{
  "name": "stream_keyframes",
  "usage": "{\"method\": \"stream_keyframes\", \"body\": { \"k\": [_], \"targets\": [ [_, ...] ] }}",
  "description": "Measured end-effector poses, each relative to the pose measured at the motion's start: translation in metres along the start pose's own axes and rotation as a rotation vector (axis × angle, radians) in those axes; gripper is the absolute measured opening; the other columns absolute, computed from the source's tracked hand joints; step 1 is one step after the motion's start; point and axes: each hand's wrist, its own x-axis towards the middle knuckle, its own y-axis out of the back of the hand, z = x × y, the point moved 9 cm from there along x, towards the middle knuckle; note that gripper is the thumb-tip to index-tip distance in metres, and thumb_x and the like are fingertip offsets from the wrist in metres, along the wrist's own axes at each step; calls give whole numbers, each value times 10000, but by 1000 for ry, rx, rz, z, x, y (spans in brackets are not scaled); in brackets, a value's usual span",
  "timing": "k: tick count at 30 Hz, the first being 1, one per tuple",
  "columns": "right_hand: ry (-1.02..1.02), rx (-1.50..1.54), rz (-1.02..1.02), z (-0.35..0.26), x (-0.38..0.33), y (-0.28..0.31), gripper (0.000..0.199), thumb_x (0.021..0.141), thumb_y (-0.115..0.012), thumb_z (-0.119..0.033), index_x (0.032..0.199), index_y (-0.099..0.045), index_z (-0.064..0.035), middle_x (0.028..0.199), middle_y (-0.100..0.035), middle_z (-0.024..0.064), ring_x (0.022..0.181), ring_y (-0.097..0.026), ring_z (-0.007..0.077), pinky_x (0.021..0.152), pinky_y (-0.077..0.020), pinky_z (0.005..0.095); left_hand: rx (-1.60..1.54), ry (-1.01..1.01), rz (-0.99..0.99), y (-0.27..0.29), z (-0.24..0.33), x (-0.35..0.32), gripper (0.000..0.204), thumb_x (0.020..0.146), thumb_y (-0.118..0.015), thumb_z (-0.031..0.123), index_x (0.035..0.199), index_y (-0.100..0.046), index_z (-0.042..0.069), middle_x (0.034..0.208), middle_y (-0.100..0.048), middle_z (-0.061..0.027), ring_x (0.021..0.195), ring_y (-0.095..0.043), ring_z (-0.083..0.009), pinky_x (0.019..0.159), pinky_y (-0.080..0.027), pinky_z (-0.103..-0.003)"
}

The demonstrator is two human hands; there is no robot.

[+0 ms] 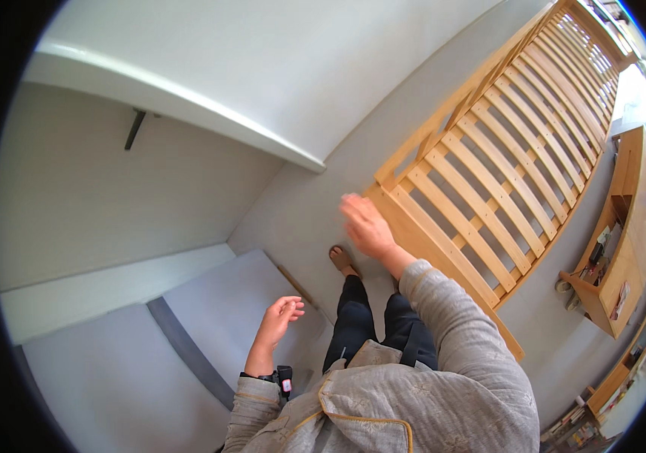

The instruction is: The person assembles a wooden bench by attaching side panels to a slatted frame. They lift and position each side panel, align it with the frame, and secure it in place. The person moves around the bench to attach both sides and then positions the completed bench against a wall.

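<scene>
Standing at the end of a slatted wooden bed frame [491, 205], a person in a grey top [436, 392] holds the right hand [370, 230] beside the nearest corner, its fingers extended, close together and blurred, with nothing visible in the grasp; whether skin meets wood there cannot be told. The left hand [275, 323] hangs to the other side, fingers loosely curled and no object between them, seen against a pale grey slab [217, 294] edged by a dark band [187, 347]. The bed frame lies ahead and to the right, running away from the person. It looks long, stiff and most likely too heavy for comfortable one-handed lifting, its smooth finish perhaps a little slick under dry palms. The broad end board [447, 260] and the side rail [436, 125] appear the soundest places to take hold, with fingers hooked beneath an edge and thumbs on top; the thin slats [453, 175], set with gaps between, seem likelier to flex or pinch. The slab to the left looks padded, probably lighter for its size but awkward to grip on its flat face, so its edges would offer better purchase.
</scene>
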Motion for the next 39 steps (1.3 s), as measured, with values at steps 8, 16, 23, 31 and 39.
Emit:
{"method": "stream_keyframes", "body": {
  "k": [8,16,23,31,39],
  "targets": [
    [-964,2,644,138,53,66,778,852,-464,-8,1421,66,-34,1393,-142,331,1279,-232,454,1056,-256,446,33,-53,-168,57,84,104,278,954,-448,231,1110,-562,31,1012,-618,-86,863,-604,-138,736,-464,-249],
    [-1394,-65,877,204,36,105,649,787,-494,8,1351,-177,43,1196,-470,301,1051,-511,433,901,-432,428,153,-99,-234,127,151,188,261,945,-466,222,1088,-573,31,980,-626,-79,833,-606,-129,712,-463,-241],
    [-1341,-26,779,155,25,50,623,790,-552,-73,1304,-238,87,1160,-477,317,1031,-511,433,871,-440,437,304,-99,-360,98,186,247,231,939,-474,204,1049,-586,35,948,-635,-68,793,-611,-121,684,-462,-230],
    [-1027,49,94,70,-43,-10,524,876,-488,-206,1339,-310,-38,1363,-348,196,1244,-347,360,1010,-328,433,461,-253,-554,-15,243,220,230,936,-481,202,1053,-584,32,953,-635,-71,797,-615,-131,703,-467,-239],
    [-1174,-341,10,40,-251,26,667,922,-360,-440,1452,-85,-143,1519,-56,6,1396,-51,190,1120,-47,422,705,-243,-583,-84,216,143,238,936,-483,211,1056,-584,32,960,-635,-74,814,-619,-139,705,-470,-245]
  ]
}}
